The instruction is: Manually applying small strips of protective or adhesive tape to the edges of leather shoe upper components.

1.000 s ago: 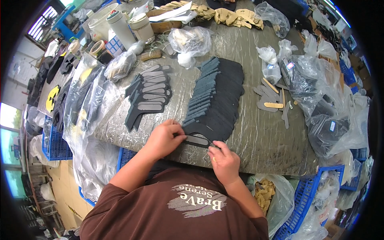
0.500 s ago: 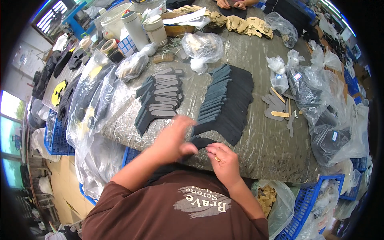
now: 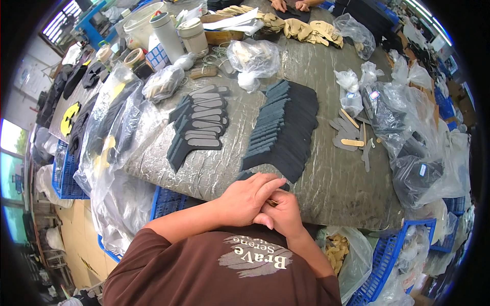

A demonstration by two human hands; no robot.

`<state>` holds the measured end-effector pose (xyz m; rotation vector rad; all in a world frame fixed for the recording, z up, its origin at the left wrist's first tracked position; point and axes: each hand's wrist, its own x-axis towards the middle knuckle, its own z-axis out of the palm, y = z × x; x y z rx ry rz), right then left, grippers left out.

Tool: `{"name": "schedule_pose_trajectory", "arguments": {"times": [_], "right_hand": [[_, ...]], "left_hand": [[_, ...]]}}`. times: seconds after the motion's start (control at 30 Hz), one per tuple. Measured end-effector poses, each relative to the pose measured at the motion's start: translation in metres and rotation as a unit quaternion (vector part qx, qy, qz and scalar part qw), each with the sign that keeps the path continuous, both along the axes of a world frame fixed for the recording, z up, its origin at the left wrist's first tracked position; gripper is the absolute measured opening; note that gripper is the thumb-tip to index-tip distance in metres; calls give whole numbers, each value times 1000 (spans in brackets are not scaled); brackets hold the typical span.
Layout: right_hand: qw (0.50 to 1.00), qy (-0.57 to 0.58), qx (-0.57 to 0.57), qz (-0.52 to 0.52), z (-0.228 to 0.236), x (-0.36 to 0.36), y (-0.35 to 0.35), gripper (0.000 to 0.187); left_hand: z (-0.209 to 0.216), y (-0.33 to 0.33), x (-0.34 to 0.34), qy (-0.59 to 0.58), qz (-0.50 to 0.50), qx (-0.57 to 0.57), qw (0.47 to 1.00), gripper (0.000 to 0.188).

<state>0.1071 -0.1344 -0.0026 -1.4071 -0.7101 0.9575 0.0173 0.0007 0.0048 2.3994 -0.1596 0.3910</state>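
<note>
My left hand (image 3: pixel 247 198) lies across the front of my right hand, its fingers stretched out together and its thumb apart below. My right hand (image 3: pixel 287 213) is closed, with a small tan piece (image 3: pixel 273 202) showing between its fingers; its kind is too hidden to tell. Beneath and just beyond my hands is a black fabric piece (image 3: pixel 246 176), mostly covered by my fingers. Past it lies a long overlapping stack of black fabric pieces (image 3: pixel 293 130) with dark teal edges. To its left sits a smaller stack with grey finger-shaped strips (image 3: pixel 206 115) on it.
Grey strips and flat wooden sticks (image 3: pixel 352 143) lie at right, near bulky clear plastic bags (image 3: pixel 408 143). A grey bottle (image 3: pixel 167 38), tubs and bagged bundles stand at the back left. Another person's hands (image 3: pixel 291 5) are at the far edge. Blue crates (image 3: pixel 375 270) flank the table.
My left hand has come down and right from above the table onto my right hand, covering the near black piece. The whole view has shifted slightly.
</note>
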Motion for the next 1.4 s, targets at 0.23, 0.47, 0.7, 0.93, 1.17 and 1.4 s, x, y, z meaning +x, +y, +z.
{"name": "schedule_pose_trajectory", "arguments": {"times": [0.23, 0.47, 0.7, 0.93, 1.17, 1.4], "right_hand": [[994, 109, -12, -3, -3, -1, -1, 4], [981, 190, -39, -8, -18, -2, -4, 4], [945, 325, 27, 10, -26, -5, -6, 8], [891, 451, 47, -14, -29, -7, -6, 10], [891, 453, 22, -29, -30, -7, -4, 9], [877, 472, 85, -24, -29, 4, -9, 6]], "left_hand": [[-8, -1, -1, -2, -23, -52, 998, 97], [-17, -2, 2, -9, -39, -117, 992, 96], [-12, -4, 0, 46, -26, -294, 954, 85], [-34, -2, 4, 131, 65, -514, 845, 44], [-32, -1, 8, 188, 116, -513, 829, 31], [-14, 17, 2, 76, 130, -276, 949, 13]]}}
